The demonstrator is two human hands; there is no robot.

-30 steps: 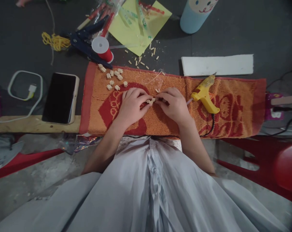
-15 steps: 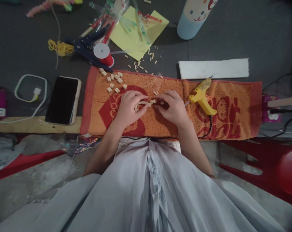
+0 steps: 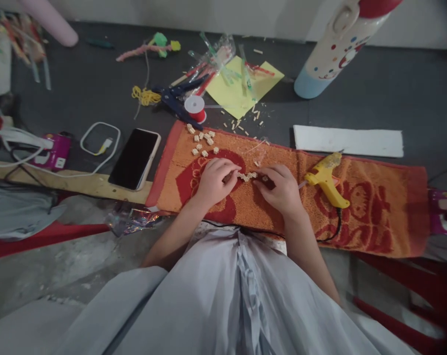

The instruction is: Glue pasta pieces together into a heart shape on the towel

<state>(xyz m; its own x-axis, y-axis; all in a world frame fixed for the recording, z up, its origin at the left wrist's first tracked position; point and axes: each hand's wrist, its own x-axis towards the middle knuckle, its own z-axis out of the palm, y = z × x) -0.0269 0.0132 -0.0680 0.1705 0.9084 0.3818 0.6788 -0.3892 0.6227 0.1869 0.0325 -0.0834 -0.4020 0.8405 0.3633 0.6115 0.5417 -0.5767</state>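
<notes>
A small chain of pale wooden pieces point(image 3: 247, 176) spans the gap between my hands, above an orange and red towel point(image 3: 260, 212). Its left end is pinched in the fingers of my left hand point(image 3: 216, 183). My right hand point(image 3: 280, 190) has its thumb and forefinger closed at the chain's right end. Several small pale clusters point(image 3: 204, 139) lie on the towel's upper left. To the right of my right hand rests a yellow glue gun point(image 3: 327, 181), its nozzle end toward the hand.
Behind the towel are a red thread spool point(image 3: 195, 108), dark blue pliers point(image 3: 175, 101), yellow paper point(image 3: 232, 98), a bottle point(image 3: 326, 59) and a white strip point(image 3: 347, 141). A phone point(image 3: 134, 159) lies left; power strips stand at both sides.
The view has shifted, so the table's things appear lower and farther right. My left fingers have moved to the chain's left end, and more of the chain shows between my hands.
</notes>
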